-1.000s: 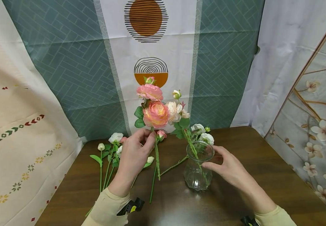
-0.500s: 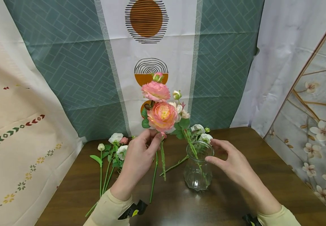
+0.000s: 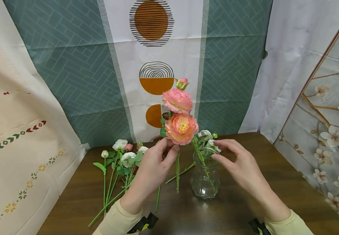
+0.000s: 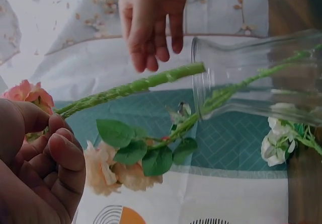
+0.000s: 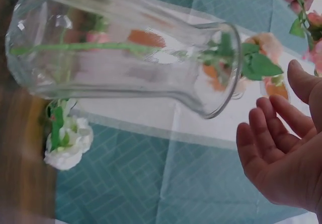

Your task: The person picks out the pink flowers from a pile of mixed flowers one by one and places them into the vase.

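My left hand pinches the green stem of a pink peony spray just below its blooms, with a bud at the top. The spray is upright, left of the clear glass vase. In the left wrist view, the stem's cut end overlaps the vase's mouth. A pale peach flower stands in the vase, its stem slanting down inside; the pink blooms mostly hide it in the head view. Beside the vase's rim, my right hand holds nothing, fingers spread and loosely bent.
White flowers and a white bud lie at the table's left on long stems. Behind the vase lies another white flower. A patterned cloth hangs past the table's back edge.
My left hand has carried the pink peony spray rightward toward the vase, over the peach flower in the head view. My right hand has drawn slightly away from the vase's rim.
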Demonstrator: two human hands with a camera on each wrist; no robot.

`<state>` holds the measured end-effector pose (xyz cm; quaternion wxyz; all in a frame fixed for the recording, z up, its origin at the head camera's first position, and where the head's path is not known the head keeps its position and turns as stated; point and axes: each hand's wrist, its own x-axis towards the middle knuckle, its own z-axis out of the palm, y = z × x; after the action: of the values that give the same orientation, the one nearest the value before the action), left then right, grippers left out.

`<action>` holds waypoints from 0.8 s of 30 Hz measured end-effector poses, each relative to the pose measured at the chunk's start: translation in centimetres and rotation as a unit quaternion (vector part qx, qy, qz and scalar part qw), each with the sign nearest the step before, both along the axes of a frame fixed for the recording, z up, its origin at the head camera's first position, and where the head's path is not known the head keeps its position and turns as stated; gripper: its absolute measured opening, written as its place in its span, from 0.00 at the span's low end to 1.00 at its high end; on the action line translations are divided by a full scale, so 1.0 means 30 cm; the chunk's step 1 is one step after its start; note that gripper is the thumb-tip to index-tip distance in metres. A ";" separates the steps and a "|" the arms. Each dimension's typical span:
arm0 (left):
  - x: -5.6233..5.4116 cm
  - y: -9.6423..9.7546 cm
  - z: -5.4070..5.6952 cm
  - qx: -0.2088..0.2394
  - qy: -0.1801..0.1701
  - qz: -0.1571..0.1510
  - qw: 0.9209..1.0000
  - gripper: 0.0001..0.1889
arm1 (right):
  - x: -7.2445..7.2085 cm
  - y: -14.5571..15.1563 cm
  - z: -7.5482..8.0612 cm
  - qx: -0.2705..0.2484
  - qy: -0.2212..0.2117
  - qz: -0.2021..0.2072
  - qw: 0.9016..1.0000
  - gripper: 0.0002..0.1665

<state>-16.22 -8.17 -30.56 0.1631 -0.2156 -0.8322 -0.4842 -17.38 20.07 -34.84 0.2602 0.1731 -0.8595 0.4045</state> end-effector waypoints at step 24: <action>0.001 0.100 -0.025 -0.021 -0.003 -0.065 0.998 0.08 | -0.034 -0.051 0.055 -0.120 -0.134 0.153 0.972 0.18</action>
<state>-16.18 -5.17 -31.31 0.1247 -0.2711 -0.8268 -0.4768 -18.40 18.56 -33.18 0.0968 0.2147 -0.7946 0.5596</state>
